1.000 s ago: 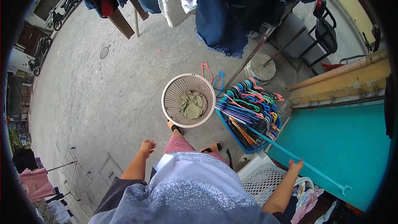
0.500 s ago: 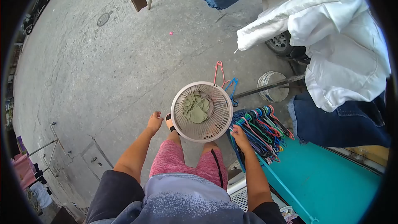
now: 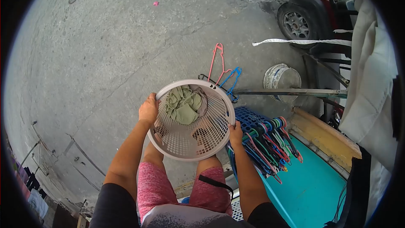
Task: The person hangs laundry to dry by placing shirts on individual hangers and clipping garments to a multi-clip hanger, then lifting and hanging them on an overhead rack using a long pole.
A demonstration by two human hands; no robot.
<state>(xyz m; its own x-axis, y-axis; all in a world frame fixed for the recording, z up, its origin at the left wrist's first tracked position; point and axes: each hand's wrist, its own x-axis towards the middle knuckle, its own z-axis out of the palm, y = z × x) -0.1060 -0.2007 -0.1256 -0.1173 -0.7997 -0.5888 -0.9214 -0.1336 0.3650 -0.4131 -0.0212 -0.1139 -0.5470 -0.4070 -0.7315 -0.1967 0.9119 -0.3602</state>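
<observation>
A pale round laundry basket (image 3: 213,133) with slotted walls is held in front of my legs, its mouth tilted up toward me. My left hand (image 3: 149,109) grips the rim on the left side, and my right hand (image 3: 236,134) is closed on the rim on the right. Inside the basket, toward its far side, lies a crumpled green garment (image 3: 184,104), with a greyish-brown cloth (image 3: 203,102) beside it. Just right of my right hand, many colored hangers (image 3: 270,143) hang bunched together over a blue crate (image 3: 249,116).
Pink (image 3: 218,63) and blue hangers (image 3: 231,80) are beyond the basket. A stained white bucket (image 3: 282,80) stands behind a metal bar (image 3: 295,92). To the right are a teal surface (image 3: 303,185), hanging white cloth (image 3: 367,101) and a vehicle wheel (image 3: 296,24).
Both hands have come onto the basket rim; the left was apart from it before. The basket has tilted and shifted left. My view has turned, with the white clothes now farther right.
</observation>
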